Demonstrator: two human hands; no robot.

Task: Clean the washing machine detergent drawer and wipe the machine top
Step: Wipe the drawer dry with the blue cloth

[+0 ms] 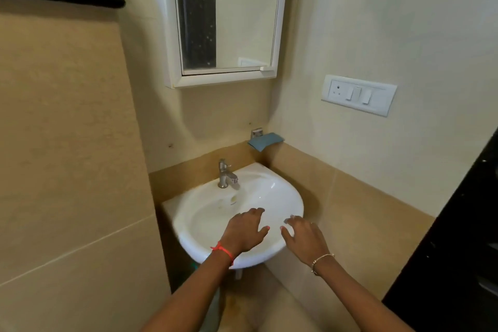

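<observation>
Both hands hover empty over the basin (291, 197), palms down, fingers spread: left hand (246, 229) above the bowl, right hand (303, 232) near the front rim, neither gripping anything. Tap (226, 174) stands at the back left, no water seen running. Blue cloth (265, 140) sits on a small wall holder above the basin's back right corner, well apart from both hands. Mirror (225, 16) above; switch plate (358, 94) on the right wall. Washing machine and its drawer are not in view, so the task's things lie elsewhere. Judgement: the cloth looks soft, light, likely limp when wet; pinch it at the overhanging front edge. A detergent drawer would be stiff plastic, probably slick with residue; grip it by both sides.
</observation>
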